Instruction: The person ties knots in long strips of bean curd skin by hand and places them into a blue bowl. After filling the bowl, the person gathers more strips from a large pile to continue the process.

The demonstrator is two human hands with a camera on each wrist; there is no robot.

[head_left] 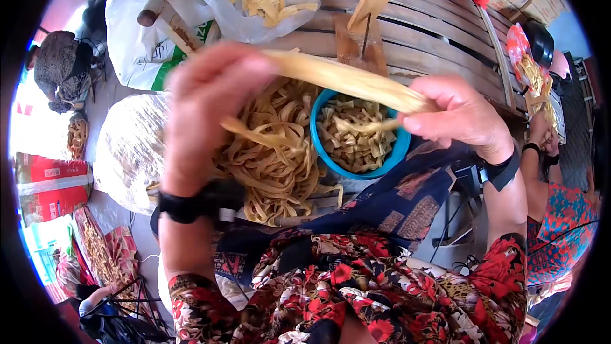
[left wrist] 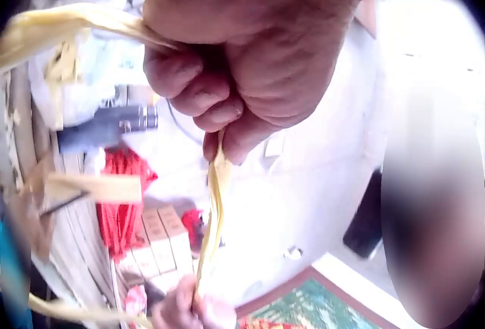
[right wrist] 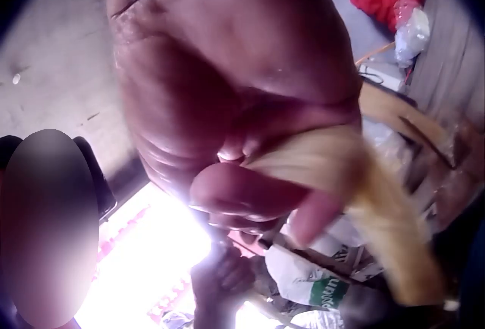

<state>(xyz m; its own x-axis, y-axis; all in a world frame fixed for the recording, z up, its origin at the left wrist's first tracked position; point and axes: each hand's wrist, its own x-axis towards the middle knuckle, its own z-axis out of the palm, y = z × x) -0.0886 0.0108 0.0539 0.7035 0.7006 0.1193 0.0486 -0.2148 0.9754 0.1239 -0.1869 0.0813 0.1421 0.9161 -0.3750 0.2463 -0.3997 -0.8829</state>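
Observation:
A long, pale yellow flat strip (head_left: 347,80) is stretched between my two hands in the head view. My left hand (head_left: 203,112), blurred there, grips its left end; in the left wrist view the fingers (left wrist: 193,86) curl tightly round it, with loose lengths hanging out on both sides. Thumb and fingers of my right hand (head_left: 461,112) pinch the other end. A heap of similar long strips (head_left: 270,172) lies below the stretched one. Beside the heap, a blue basin (head_left: 400,152) holds short cut pieces (head_left: 353,147), partly under the strip's trailing end.
Behind the basin, a wooden board (head_left: 375,57) carries a slanted wooden piece (head_left: 374,0) and a thin dark upright. Plastic bags (head_left: 143,45) and a bag of yellow pieces (head_left: 270,0) stand at back left. Another person's arm (head_left: 538,172) is at the right.

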